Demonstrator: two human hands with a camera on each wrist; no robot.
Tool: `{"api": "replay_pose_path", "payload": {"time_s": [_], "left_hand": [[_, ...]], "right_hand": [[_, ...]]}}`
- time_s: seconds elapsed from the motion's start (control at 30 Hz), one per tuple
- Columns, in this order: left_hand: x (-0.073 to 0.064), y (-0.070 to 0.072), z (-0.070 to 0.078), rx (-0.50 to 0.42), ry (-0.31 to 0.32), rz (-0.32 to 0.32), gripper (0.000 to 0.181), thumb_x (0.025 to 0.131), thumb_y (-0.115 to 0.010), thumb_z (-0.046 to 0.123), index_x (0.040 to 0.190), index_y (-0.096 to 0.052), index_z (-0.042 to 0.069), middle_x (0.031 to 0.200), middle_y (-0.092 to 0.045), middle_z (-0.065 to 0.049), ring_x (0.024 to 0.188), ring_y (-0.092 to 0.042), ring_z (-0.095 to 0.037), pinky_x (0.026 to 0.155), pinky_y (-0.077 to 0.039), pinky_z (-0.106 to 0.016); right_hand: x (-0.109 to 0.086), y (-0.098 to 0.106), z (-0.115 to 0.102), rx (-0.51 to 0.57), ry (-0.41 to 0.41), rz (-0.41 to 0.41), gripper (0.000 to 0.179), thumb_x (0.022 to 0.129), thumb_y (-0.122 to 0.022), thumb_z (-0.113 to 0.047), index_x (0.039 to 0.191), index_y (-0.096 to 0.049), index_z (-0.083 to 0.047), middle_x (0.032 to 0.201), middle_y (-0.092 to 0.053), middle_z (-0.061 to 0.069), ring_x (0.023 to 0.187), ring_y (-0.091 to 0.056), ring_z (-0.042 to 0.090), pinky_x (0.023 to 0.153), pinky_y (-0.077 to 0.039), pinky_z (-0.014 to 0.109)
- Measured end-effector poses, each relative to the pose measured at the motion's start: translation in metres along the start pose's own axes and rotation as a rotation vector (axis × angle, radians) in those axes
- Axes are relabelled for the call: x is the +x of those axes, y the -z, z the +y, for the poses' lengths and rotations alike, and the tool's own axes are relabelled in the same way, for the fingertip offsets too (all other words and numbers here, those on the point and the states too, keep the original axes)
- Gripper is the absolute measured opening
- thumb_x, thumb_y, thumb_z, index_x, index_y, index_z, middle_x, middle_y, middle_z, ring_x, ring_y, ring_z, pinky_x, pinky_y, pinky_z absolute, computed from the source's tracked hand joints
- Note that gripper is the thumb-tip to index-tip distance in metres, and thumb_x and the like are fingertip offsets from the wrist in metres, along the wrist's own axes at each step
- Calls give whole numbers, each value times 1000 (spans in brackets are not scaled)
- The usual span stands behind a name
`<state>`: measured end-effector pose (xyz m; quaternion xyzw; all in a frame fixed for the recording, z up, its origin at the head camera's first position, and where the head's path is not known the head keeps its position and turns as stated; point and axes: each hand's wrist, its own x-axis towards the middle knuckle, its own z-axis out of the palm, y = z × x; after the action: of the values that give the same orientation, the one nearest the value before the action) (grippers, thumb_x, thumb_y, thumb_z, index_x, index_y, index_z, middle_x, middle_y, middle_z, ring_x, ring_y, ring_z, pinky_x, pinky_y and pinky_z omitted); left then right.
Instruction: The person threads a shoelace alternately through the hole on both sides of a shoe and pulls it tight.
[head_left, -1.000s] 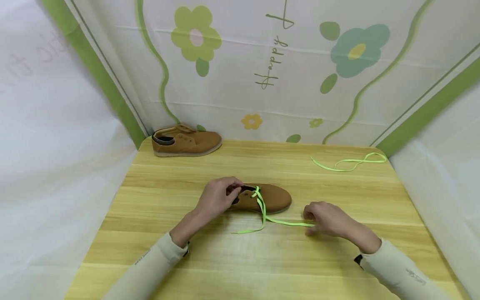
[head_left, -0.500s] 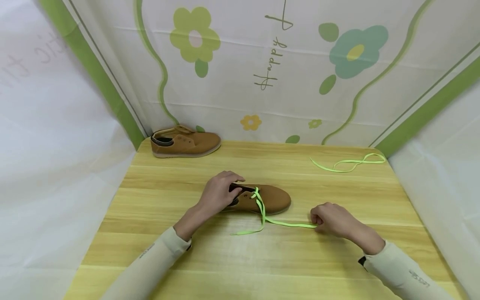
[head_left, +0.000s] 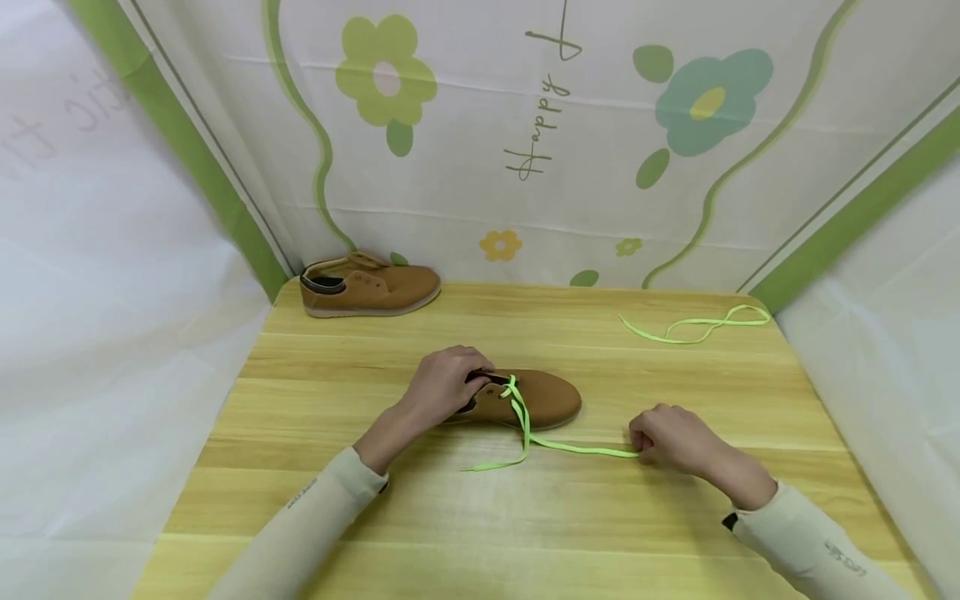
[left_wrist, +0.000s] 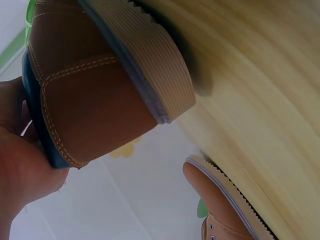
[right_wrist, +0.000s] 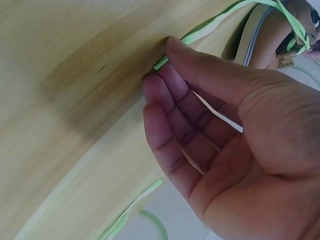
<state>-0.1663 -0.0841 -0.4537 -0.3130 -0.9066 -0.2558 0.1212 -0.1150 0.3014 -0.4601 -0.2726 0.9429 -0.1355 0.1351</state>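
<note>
A brown shoe point(head_left: 553, 397) stands mid-table, its toe pointing right. Its bright green shoelace point(head_left: 576, 448) is threaded at the front eyelets, and one loose end trails left on the wood. My left hand point(head_left: 442, 385) holds the shoe around its opening; the fingertips are partly hidden there. In the left wrist view the shoe's heel point(left_wrist: 95, 95) fills the upper left, with part of the hand behind the collar. My right hand point(head_left: 675, 440) pinches the other lace end close over the table. In the right wrist view, the lace tip point(right_wrist: 161, 63) sticks out between thumb and fingers.
Another brown shoe point(head_left: 375, 290), unlaced, stands at the back left by the printed curtain point(head_left: 450, 183). A second green lace point(head_left: 705, 322) lies looped at the back right of the wooden table point(head_left: 525, 533). White side curtains point(head_left: 907, 333) flank the table.
My right thumb and fingers have come together on the lace end and moved a little right. My left fingers spread briefly, then returned to the shoe's opening.
</note>
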Motion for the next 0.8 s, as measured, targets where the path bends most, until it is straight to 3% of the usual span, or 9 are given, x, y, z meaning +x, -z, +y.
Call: {"api": "replay_pose_path", "payload": {"time_s": [0.2,0.43,0.6,0.8], "left_hand": [[2,-4,-5,10,-67,14,11,90,-86,10,101,-84,13,96,-80,2,87,-75,-15,72,-61,-33],[3,-6,-10,62,-153,65,9,89,-87,11,97,-84,14,91,-80,2,81,-76,-15,68,-61,-32],[2,-8,-13,61,-200,92,8,88,-87,11,95,-84,13,89,-80,2,77,-76,-14,65,-61,-31],[1,-9,-13,73,-240,112,12,84,-90,4,93,-84,11,90,-81,-1,77,-77,-15,65,-61,-29]], "right_hand": [[1,-3,1,17,24,27,38,81,-79,10,69,-58,-19,64,-35,-13,59,-29,2,57,-26,23],[4,-7,2,5,34,31,31,78,-71,11,74,-63,-19,66,-46,-13,59,-35,2,57,-34,22],[4,-8,1,-14,15,32,32,74,-71,10,72,-60,-20,65,-44,-13,58,-34,2,55,-31,22],[9,-5,-1,-23,17,129,29,73,-71,8,72,-62,-20,65,-47,-13,59,-38,2,53,-33,22]]}}
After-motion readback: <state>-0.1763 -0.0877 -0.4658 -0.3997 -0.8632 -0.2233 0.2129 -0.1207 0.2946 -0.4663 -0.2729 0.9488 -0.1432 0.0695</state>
